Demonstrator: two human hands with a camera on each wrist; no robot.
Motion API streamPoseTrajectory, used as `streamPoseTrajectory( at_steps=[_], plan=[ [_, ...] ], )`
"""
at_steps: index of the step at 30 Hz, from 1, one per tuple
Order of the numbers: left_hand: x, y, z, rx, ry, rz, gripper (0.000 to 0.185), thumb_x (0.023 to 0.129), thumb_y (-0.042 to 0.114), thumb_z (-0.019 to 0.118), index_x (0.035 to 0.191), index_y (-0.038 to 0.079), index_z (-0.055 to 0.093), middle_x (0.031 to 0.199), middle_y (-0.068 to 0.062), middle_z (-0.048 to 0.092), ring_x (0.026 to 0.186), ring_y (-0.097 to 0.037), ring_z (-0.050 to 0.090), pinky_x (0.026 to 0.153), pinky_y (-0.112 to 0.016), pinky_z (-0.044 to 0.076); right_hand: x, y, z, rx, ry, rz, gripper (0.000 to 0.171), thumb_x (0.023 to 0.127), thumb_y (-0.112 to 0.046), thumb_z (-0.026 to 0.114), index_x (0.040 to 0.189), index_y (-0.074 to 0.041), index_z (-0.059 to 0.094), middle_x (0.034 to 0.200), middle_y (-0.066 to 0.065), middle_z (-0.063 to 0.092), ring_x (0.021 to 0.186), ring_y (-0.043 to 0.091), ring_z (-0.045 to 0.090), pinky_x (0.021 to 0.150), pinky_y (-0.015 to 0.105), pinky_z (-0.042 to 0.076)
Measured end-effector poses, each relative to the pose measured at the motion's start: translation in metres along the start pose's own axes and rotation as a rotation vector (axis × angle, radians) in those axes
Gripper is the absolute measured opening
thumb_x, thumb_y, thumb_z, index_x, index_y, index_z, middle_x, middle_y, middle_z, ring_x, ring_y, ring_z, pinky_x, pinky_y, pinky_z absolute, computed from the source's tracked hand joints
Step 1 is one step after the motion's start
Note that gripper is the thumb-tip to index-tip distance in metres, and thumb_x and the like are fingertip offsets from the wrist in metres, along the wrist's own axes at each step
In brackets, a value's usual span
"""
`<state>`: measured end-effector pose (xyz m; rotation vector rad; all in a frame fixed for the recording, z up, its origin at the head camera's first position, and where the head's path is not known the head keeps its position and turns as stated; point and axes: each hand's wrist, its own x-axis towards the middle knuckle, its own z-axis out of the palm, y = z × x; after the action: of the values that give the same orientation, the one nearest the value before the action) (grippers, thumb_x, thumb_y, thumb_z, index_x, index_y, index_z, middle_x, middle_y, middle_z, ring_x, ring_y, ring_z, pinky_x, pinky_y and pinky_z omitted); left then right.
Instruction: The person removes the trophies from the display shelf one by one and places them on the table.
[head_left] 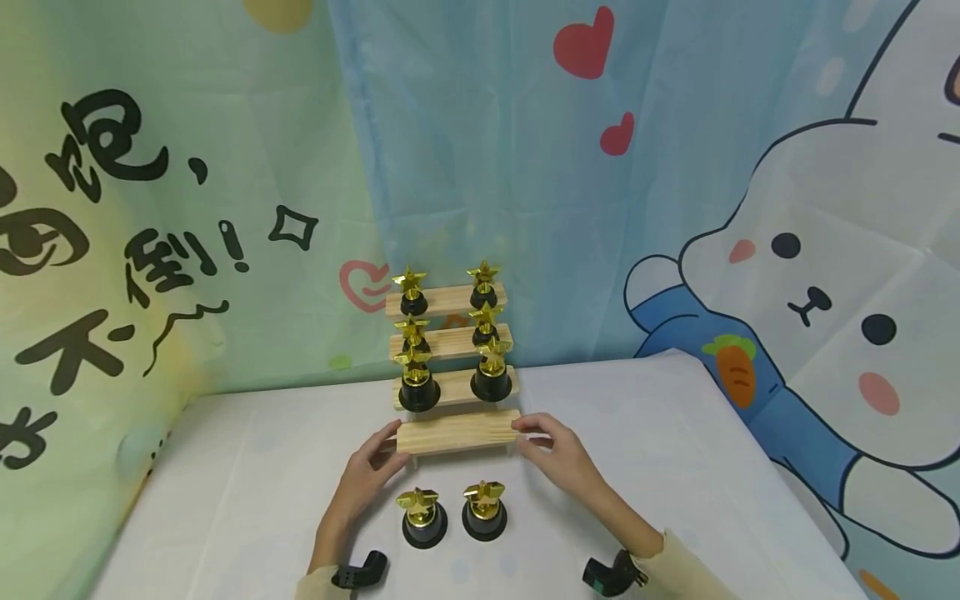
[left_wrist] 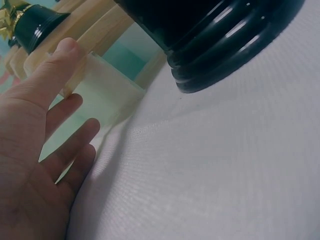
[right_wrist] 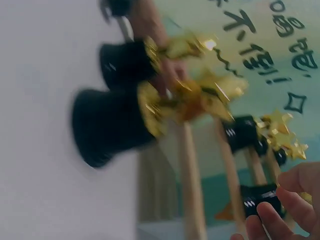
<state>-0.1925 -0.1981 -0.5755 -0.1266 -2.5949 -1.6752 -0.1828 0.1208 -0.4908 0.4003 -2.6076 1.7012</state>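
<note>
A cartoon rabbit backdrop (head_left: 810, 275) hangs behind the white table (head_left: 675, 467). On it stands a wooden stepped rack (head_left: 453, 379); my left hand (head_left: 369, 477) and right hand (head_left: 558, 454) pinch the ends of its bare bottom step. Two trophies (head_left: 453, 512) stand just before it.

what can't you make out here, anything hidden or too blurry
- Head view: the right hand and left hand touch the ends of the bare lowest wooden step; their grip underneath is hidden by the plank.
- Left wrist view: the frame's top edge cuts off the black-based gold star trophy, so only its base shows.
- Right wrist view: motion blur smears the two near trophies, and the lower edge cuts off the right fingers.
</note>
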Motion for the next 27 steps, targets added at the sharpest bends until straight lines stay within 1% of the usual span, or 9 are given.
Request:
streamPoseTrajectory(
  at_steps=[4,7,10,13,16,21,27],
  plan=[
    [0.0,-0.001,0.001,0.002,0.001,0.001,0.065,0.084,0.037,0.074,0.142,0.018,0.05,0.142,-0.003,0.055,0.12,-0.023,0.061,0.1,-0.038,0.052,0.022,-0.007,-0.011,-0.023,0.047,0.008,0.023,0.093,-0.011,0.064,0.115,-0.005,0.063,0.119,0.012,0.065,0.116,0.028,0.06,0.098,0.039,0.053],
    [0.0,-0.003,0.001,0.006,-0.001,0.001,0.065,0.084,0.036,0.074,0.142,0.017,0.05,0.142,-0.003,0.055,0.12,-0.023,0.061,0.099,-0.036,0.052,0.038,-0.011,-0.016,-0.034,0.06,-0.02,0.027,0.093,-0.012,0.065,0.118,-0.003,0.062,0.121,0.014,0.064,0.118,0.03,0.059,0.098,0.042,0.052],
    [0.0,-0.003,0.001,-0.002,-0.004,-0.003,0.066,0.084,0.036,0.074,0.142,0.017,0.05,0.143,-0.002,0.055,0.121,-0.023,0.061,0.101,-0.038,0.051,0.054,-0.013,-0.017,-0.031,0.072,-0.038,0.03,0.093,-0.013,0.065,0.121,-0.002,0.06,0.124,0.016,0.062,0.119,0.032,0.058,0.099,0.043,0.052],
    [0.0,-0.002,0.0,-0.007,-0.008,-0.005,0.066,0.084,0.038,0.074,0.142,0.018,0.05,0.144,-0.002,0.054,0.122,-0.024,0.06,0.102,-0.04,0.051,0.067,-0.016,-0.017,-0.003,0.077,-0.014,0.033,0.093,-0.016,0.065,0.123,-0.003,0.059,0.126,0.016,0.061,0.121,0.032,0.056,0.1,0.044,0.05],
    [0.0,-0.002,0.0,-0.009,-0.012,-0.011,0.066,0.084,0.039,0.074,0.142,0.019,0.05,0.144,-0.002,0.053,0.122,-0.023,0.06,0.102,-0.04,0.05,0.077,-0.019,-0.015,0.03,0.064,0.021,0.035,0.094,-0.02,0.064,0.125,-0.004,0.057,0.129,0.016,0.059,0.123,0.032,0.055,0.101,0.044,0.05],
    [0.001,-0.001,-0.001,-0.011,-0.011,-0.005,0.067,0.084,0.039,0.074,0.142,0.018,0.05,0.144,-0.002,0.054,0.122,-0.023,0.06,0.102,-0.039,0.051,0.088,-0.023,-0.012,0.034,0.033,0.054,0.04,0.094,-0.022,0.063,0.128,-0.004,0.054,0.131,0.018,0.056,0.124,0.036,0.052,0.101,0.046,0.049],
    [0.0,-0.001,-0.001,-0.013,-0.011,0.0,0.066,0.084,0.038,0.074,0.142,0.018,0.05,0.143,-0.001,0.055,0.121,-0.022,0.061,0.101,-0.034,0.051,0.096,-0.023,-0.006,0.019,0.014,0.053,0.035,0.093,-0.023,0.066,0.121,-0.003,0.057,0.125,0.019,0.058,0.121,0.035,0.054,0.1,0.047,0.049]
  ],
)
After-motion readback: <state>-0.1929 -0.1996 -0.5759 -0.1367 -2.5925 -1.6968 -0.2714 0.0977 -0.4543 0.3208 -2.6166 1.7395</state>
